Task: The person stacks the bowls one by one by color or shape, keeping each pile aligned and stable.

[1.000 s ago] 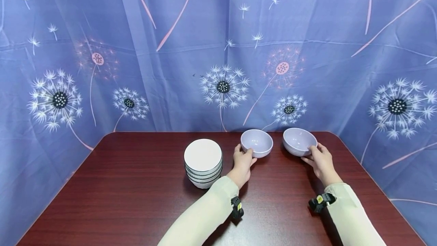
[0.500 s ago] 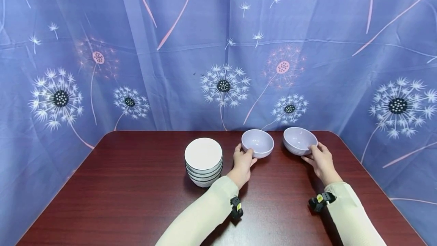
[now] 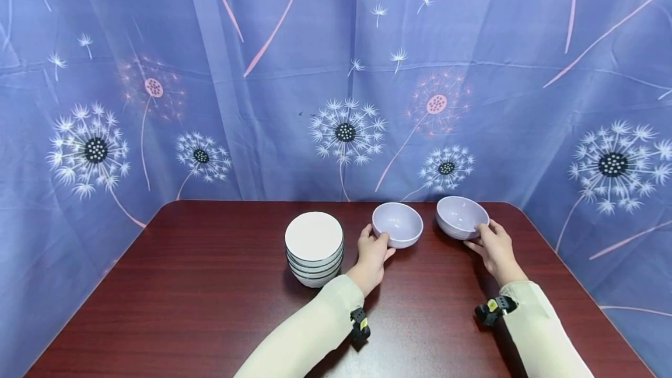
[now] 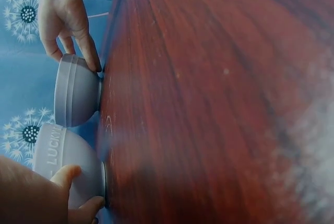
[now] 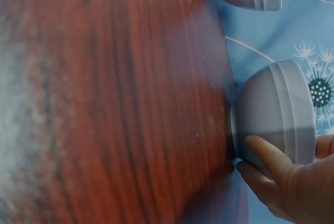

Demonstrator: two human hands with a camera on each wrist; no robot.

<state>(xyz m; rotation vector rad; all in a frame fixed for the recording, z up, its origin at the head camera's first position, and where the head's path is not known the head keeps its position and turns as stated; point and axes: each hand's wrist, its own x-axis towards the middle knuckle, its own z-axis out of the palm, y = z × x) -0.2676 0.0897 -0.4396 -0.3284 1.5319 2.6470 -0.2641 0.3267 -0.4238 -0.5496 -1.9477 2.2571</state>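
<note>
My left hand (image 3: 371, 258) grips a pale lilac bowl (image 3: 399, 223) near the back of the table, thumb at the rim and other fingers around its near left side. Raised letters reading "LUCKY" show on that bowl (image 4: 55, 156) in the left wrist view. To its right, a second lilac bowl (image 3: 462, 216) is held by my right hand (image 3: 493, 249) at its near right side. In the right wrist view this bowl (image 5: 266, 109) stands upright, its base at the tabletop, with fingers against its wall. A narrow gap separates the two bowls in the head view.
Left of my left hand stands a stack of white bowls (image 3: 314, 238) with dark rims. The dark red wooden table (image 3: 173, 284) ends at the back against a blue dandelion-print curtain (image 3: 273, 133). Small black cameras (image 3: 359, 326) sit on both wrists.
My left hand and its bowl have shifted slightly toward me and to the right. My right hand and its bowl stay almost where they were.
</note>
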